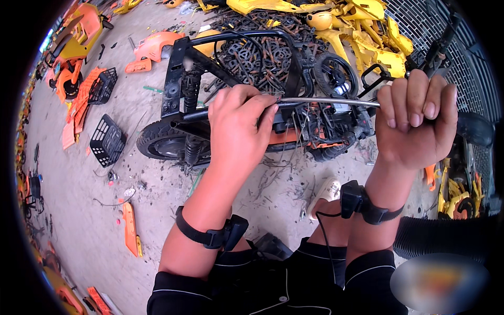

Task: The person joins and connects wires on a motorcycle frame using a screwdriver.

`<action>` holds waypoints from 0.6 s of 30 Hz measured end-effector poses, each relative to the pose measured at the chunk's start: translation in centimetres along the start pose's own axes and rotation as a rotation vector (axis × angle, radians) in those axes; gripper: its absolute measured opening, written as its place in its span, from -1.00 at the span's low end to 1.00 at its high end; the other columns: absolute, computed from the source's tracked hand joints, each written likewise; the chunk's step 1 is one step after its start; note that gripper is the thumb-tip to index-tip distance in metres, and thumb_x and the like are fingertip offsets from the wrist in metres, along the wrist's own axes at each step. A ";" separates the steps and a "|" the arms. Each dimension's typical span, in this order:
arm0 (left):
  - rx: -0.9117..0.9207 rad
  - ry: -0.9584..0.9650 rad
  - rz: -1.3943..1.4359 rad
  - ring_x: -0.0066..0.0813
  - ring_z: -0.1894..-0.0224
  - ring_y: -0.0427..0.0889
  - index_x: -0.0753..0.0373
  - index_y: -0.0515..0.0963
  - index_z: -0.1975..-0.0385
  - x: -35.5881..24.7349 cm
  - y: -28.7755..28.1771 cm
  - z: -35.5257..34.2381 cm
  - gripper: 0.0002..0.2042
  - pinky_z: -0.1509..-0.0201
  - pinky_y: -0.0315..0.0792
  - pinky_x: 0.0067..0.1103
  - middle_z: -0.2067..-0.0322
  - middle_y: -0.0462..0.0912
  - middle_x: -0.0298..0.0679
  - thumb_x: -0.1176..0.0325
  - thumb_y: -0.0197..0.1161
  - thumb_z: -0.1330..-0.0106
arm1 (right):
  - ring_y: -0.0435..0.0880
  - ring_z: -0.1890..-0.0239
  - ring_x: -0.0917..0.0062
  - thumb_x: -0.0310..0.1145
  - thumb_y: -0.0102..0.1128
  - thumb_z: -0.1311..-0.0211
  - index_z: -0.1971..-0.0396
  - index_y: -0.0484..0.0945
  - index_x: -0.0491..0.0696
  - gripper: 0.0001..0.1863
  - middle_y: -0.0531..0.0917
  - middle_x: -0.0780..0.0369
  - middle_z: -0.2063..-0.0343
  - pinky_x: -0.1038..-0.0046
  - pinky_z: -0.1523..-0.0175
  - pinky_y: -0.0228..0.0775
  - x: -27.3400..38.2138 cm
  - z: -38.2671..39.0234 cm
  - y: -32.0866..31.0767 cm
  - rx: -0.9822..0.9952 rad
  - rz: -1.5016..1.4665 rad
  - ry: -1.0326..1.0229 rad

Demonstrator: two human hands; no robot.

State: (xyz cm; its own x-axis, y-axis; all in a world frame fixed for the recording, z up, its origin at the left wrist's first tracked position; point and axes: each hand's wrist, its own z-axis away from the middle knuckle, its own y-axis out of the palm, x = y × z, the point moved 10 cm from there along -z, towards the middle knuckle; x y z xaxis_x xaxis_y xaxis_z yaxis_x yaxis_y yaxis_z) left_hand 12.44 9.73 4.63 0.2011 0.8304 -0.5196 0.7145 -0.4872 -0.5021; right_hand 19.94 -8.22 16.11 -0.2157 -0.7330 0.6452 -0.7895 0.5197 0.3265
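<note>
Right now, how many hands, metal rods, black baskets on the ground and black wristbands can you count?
Hands: 2, left hand and right hand, both gripping the rod
Metal rod: 1
Black baskets: 2, one and another
Black wristbands: 2, left and right
Total: 7

A silver-grey metal rod (331,101) is running between the hands, crossing a black scooter frame (231,79) with black tyres and orange patches underneath. Bright yellow plastic panels (362,26) are piling up at twelve to one o'clock, while orange panels (79,100) and black mesh baskets (107,139) are lying on the pale grey floor (79,210) at nine to ten o'clock. Black wrist straps (210,236) are circling both forearms.
</note>
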 end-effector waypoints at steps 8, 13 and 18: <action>0.039 -0.058 0.008 -0.31 0.20 0.49 0.16 0.69 0.35 0.2 0.5 -0.1 -0.89 0.06 0.31 -0.43 0.33 0.57 -0.33 0.44 0.39 -0.12 | 0.11 0.74 0.68 -0.23 -0.09 -0.45 0.59 0.34 0.01 -0.65 0.27 0.37 0.71 0.56 0.61 0.00 -0.5 2.4 -9.3 -0.438 -0.366 -0.012; 0.051 -0.077 0.007 -0.32 0.21 0.48 0.15 0.70 0.35 0.2 0.7 -0.1 -0.88 0.06 0.30 -0.44 0.33 0.59 -0.33 0.45 0.40 -0.10 | 0.12 0.74 0.68 -0.20 -0.12 -0.46 0.59 0.35 0.02 -0.64 0.29 0.37 0.70 0.57 0.60 0.01 0.1 1.3 -8.3 -0.285 -0.295 -0.006; 0.057 -0.050 -0.004 -0.33 0.21 0.48 0.14 0.70 0.36 -0.1 0.8 -0.2 -0.87 0.06 0.29 -0.45 0.33 0.59 -0.34 0.47 0.41 -0.08 | 0.10 0.77 0.69 -0.28 -0.03 -0.41 0.64 0.31 0.02 -0.65 0.28 0.38 0.73 0.61 0.63 -0.06 0.3 0.5 -6.1 -0.175 -0.241 -0.023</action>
State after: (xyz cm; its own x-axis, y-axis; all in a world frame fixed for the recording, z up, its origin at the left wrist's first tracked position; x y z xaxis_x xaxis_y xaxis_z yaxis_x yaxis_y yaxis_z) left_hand 13.11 9.27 4.43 0.1640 0.8186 -0.5504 0.6755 -0.4998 -0.5421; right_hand 24.35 -11.85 14.00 -0.0485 -0.8533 0.5192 -0.7088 0.3957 0.5840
